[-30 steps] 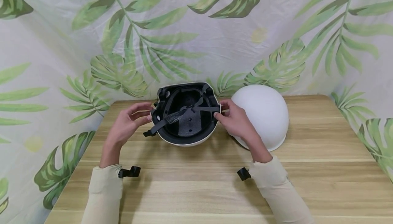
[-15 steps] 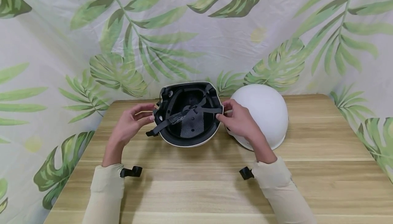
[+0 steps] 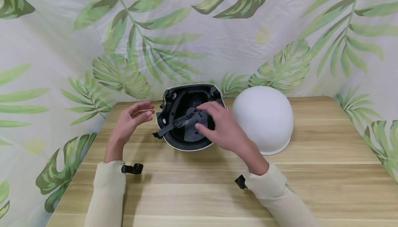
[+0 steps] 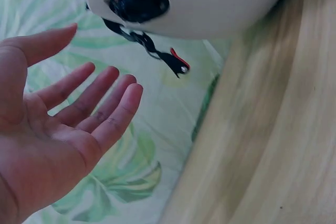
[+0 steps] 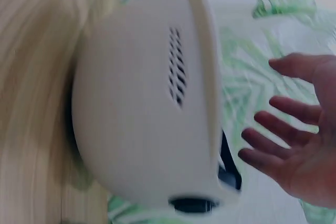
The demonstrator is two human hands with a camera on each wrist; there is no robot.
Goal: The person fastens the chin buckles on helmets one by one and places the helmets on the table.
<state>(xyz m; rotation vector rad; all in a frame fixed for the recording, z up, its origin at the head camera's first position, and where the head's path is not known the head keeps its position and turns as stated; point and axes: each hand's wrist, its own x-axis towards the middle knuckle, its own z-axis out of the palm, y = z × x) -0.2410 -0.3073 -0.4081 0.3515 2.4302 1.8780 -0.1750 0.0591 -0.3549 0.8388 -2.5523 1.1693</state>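
An upside-down helmet (image 3: 174,144) rests on the table, its black padded inside facing up and a dark chin strap (image 3: 171,126) lying across it. Its cream-white shell (image 5: 131,98) has slanted vent slots in the right wrist view. My left hand (image 3: 125,123) hovers just off the helmet's left side, fingers loosely bent, holding nothing. In the left wrist view a buckle (image 4: 181,66) with a red part hangs from the strap. Over the right part of the helmet's opening is my right hand (image 3: 227,130), fingers spread and empty; it hides part of the straps.
A smooth white dome (image 3: 262,116), like another helmet set crown up, stands close to the right. The wooden table (image 3: 186,192) ends just behind both, against a leaf-patterned cloth (image 3: 224,47). Each sleeve carries a small black mount (image 3: 133,168).
My right hand has let go of the helmet's right rim and moved left over its opening. My left hand has come slightly away from the left rim. The helmet stays about where it was.
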